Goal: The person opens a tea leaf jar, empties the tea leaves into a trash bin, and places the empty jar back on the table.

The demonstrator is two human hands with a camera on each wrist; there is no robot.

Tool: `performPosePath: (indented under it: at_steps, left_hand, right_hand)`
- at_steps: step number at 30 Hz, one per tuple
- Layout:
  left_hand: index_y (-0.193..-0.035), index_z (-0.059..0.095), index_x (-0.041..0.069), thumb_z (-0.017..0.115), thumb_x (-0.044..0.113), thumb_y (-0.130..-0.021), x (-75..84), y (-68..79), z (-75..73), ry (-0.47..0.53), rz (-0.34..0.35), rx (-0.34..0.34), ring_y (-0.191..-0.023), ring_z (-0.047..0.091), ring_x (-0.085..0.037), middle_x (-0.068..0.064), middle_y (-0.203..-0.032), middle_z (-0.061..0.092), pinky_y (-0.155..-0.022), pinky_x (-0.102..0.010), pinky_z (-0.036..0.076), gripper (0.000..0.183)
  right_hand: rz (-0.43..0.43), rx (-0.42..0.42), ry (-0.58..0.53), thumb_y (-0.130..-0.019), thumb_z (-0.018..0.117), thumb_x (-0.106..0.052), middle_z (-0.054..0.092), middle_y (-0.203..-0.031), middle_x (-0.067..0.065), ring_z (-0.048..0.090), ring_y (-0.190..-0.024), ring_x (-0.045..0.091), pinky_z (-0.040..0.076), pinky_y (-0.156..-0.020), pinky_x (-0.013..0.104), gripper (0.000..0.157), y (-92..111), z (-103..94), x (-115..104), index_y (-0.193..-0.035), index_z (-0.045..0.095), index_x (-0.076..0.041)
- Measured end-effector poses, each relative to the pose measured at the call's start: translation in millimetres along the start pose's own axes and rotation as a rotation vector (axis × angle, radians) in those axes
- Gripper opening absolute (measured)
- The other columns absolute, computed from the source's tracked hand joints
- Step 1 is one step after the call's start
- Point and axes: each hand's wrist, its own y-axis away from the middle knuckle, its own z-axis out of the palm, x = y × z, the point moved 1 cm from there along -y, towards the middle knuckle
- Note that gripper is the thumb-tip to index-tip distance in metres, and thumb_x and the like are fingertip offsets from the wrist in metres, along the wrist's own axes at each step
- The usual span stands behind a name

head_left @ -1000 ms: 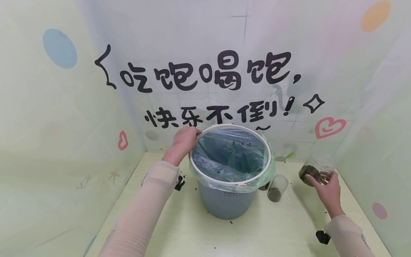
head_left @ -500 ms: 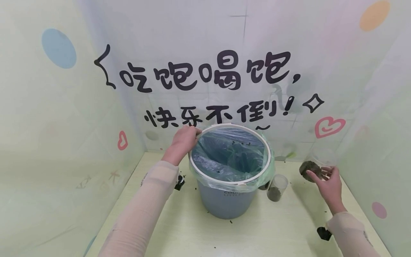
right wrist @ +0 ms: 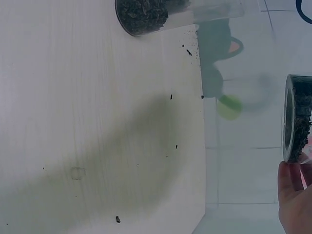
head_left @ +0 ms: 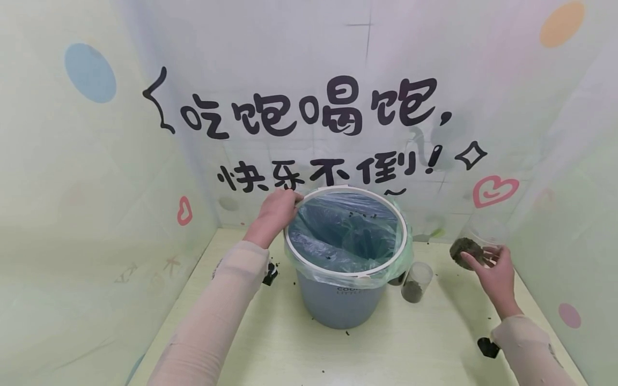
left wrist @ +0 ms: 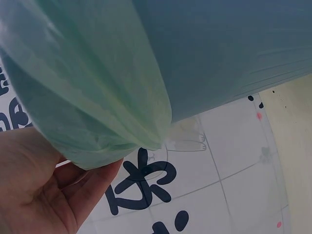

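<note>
My left hand (head_left: 280, 210) grips the left side of the white rim (head_left: 404, 228) of a blue-grey bin (head_left: 338, 305). A translucent green bag (left wrist: 112, 87) lines the bin and hangs over its rim; in the left wrist view my fingers sit at the bag's folded edge. Off to the right, my right hand (head_left: 497, 281) holds a clear plastic jar (head_left: 487, 229) with dark, crumbly leaf-like bits (head_left: 465, 253) in its lower part. That jar is raised above the table near the back right corner. The right wrist view catches only the jar's base end and some fingers.
Beside the bin stands another clear jar (head_left: 419, 281) with dark bits in its bottom, and part of a further dark-filled one (head_left: 398, 280) shows behind the bin. Black objects lie left of the bin (head_left: 271, 273) and by my right sleeve (head_left: 488, 347). Dark crumbs dot the table (head_left: 415, 343).
My right hand has risen slightly with the jar. The left hand keeps its hold on the bin rim, and the bin has stayed in place.
</note>
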Motion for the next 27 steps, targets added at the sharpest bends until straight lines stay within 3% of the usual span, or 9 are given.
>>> performPosePath:
  at_steps: [11, 15, 21, 27]
  left_hand:
    - [-0.131, 0.066, 0.017, 0.061, 0.01, -0.097, 0.3, 0.0, -0.3, -0.006, -0.004, 0.005, -0.111, 0.068, -0.031, -0.011, -0.126, 0.07, -0.084, -0.041, 0.06, 0.035]
    - [-0.131, 0.066, 0.017, 0.061, 0.01, -0.097, 0.1, 0.3, -0.3, -0.007, -0.002, 0.007, -0.111, 0.069, -0.031, -0.011, -0.126, 0.07, -0.083, -0.04, 0.06, 0.035]
    - [-0.129, 0.068, 0.017, 0.062, 0.01, -0.097, -0.5, 0.4, 0.1, -0.002, 0.003, 0.008, -0.109, 0.069, -0.03, -0.011, -0.123, 0.071, -0.083, -0.04, 0.06, 0.034]
    - [-0.128, 0.069, 0.018, 0.061, 0.01, -0.097, -0.5, 0.5, -0.1, 0.008, -0.004, 0.004, -0.105, 0.07, -0.029, -0.011, -0.119, 0.073, -0.08, -0.04, 0.06, 0.033]
  right_hand:
    - [-0.063, -0.033, -0.017, -0.091, 0.072, -0.035, 0.047, -0.12, -0.002, 0.041, -0.094, -0.013, 0.045, -0.109, 0.045, 0.067, -0.2, 1.3, -11.3, -0.131, 0.035, 0.003]
    - [-0.075, -0.044, -0.009, -0.091, 0.072, -0.036, 0.047, -0.123, 0.002, 0.04, -0.094, -0.012, 0.046, -0.108, 0.039, 0.069, -1.0, 2.1, -15.5, -0.133, 0.035, 0.004]
    - [-0.098, -0.053, -0.006, -0.091, 0.072, -0.036, 0.047, -0.12, -0.002, 0.041, -0.094, -0.012, 0.045, -0.095, 0.017, 0.067, -2.0, 2.4, -20.2, -0.132, 0.036, 0.004]
    - [-0.109, -0.06, -0.002, -0.091, 0.071, -0.036, 0.045, -0.116, -0.009, 0.041, -0.095, -0.011, 0.045, -0.096, 0.019, 0.068, -2.2, 2.3, -24.4, -0.133, 0.035, 0.004]
